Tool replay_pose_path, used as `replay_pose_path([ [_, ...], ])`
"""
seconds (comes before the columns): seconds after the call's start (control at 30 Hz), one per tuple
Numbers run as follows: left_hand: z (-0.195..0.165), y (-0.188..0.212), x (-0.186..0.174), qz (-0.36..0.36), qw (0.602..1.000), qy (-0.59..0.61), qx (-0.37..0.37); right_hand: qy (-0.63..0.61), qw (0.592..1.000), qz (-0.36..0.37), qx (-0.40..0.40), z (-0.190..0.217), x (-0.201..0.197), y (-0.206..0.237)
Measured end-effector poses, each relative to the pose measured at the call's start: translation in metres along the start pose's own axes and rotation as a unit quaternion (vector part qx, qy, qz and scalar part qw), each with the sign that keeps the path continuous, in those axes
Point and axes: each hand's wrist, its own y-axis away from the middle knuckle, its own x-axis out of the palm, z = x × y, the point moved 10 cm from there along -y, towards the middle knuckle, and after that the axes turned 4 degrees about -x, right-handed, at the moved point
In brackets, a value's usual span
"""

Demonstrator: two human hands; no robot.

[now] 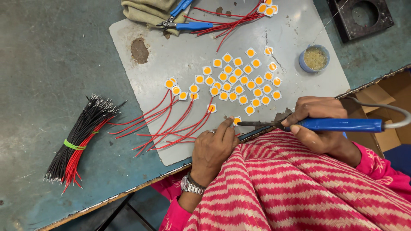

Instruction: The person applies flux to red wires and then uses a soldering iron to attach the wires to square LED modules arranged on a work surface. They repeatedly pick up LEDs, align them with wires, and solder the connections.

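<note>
Green table point(51, 47) under everything; on it a grey work sheet point(295, 30), scuffed, with a brown burn patch near its far left corner. Bundle of black and red wires point(81, 137) lies on the bare table to my left, bound with a green band, well apart from my hands. Red wires point(167, 122) fan across the near part of the sheet, their far ends at the small square chips. Blue-handled pliers point(184, 23) rest at the far edge, partly on a folded cloth point(145, 10). Small blue cup point(314, 58) of yellowish stuff sits at the right of the sheet. My right hand point(319, 124) is closed around a blue-handled soldering iron point(317, 124), fingers wrapped near the front of the grip, tip pointing left. My left hand point(212, 147) rests on the sheet's near edge, fingers curled partway, fingertips pressing down just beside one chip point(236, 120); the iron's tip meets that chip. The other yellow-centred chips point(239, 77) lie clustered mid-sheet, beyond both hands.
</note>
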Motion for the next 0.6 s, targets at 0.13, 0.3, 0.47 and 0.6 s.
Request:
replay_pose_path([
  [0.13,0.0,0.0,0.0,-0.003,1.0,0.001,0.0,-0.001,1.0,0.003,-0.003,0.0,0.003,0.0],
  [0.3,0.0,0.0,-0.001,-0.012,1.0,-0.002,0.0,-0.003,1.0,0.001,0.0,-0.003,0.001,0.001],
  [0.47,0.0,0.0,-0.001,-0.016,1.0,-0.002,-0.001,-0.004,1.0,0.008,-0.004,-0.004,0.005,0.003],
  [0.6,0.001,0.002,0.0,-0.014,1.0,-0.001,-0.003,-0.012,1.0,0.002,0.01,-0.011,0.001,0.008],
])
